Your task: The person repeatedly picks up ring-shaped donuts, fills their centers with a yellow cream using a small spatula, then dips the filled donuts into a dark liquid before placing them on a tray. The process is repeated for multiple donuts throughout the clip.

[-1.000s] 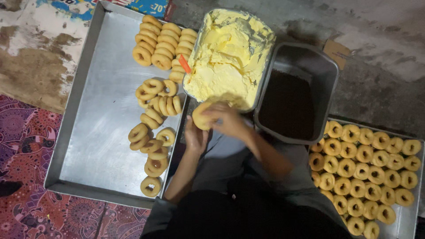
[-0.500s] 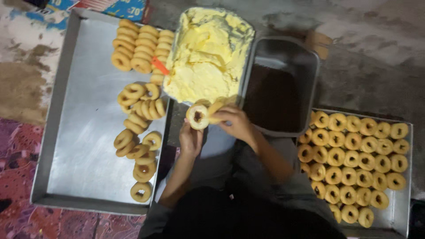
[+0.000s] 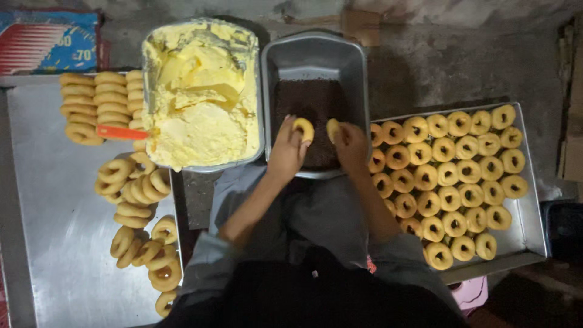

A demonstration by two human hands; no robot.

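My left hand (image 3: 286, 150) fingers pinch a ring pastry (image 3: 303, 129) | my right hand (image 3: 352, 146) fingers grip another pastry (image 3: 333, 129) | both over the dark-filled grey pan (image 3: 316, 61) | cream tub (image 3: 200, 97) left | tray of filled rings (image 3: 528, 243) right

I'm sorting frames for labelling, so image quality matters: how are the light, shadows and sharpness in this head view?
Head view: dim overall, with the dark contents of the grey metal pan nearly featureless; soft glare on the flat steel tray at left; left hand and right hand slightly soft; bottom of frame falls into shadow over the person's dark clothing.
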